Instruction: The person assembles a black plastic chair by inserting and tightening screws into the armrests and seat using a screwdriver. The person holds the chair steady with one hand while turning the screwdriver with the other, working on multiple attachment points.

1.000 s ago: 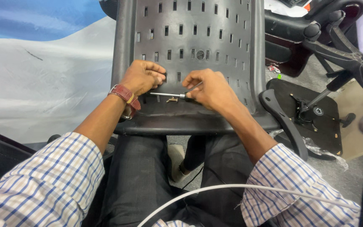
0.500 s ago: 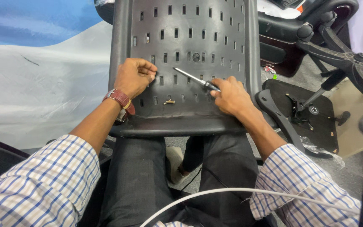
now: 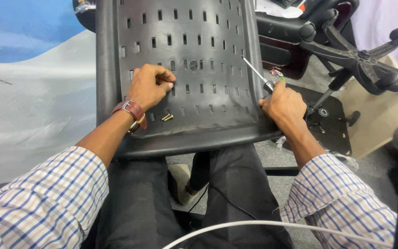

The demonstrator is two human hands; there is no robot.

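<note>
Matt black plastic chair back [image 3: 208, 60], slotted and faintly scuffed; a bright metal screwdriver shaft [image 3: 253, 70]; brassy screws [image 3: 167, 117]; a glossy reddish leather watch strap [image 3: 132, 109]; checked woven cloth sleeves [image 3: 47, 203].

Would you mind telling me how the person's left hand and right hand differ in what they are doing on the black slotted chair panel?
The left hand rests curled on the middle of the chair panel, holding no tool that shows; the right hand sits at the panel's right edge, gripping a screwdriver. The left wrist wears a watch with a red strap; the right wrist is bare. Two loose screws lie near the left hand, none by the right. Both arms wear checked sleeves.
</note>
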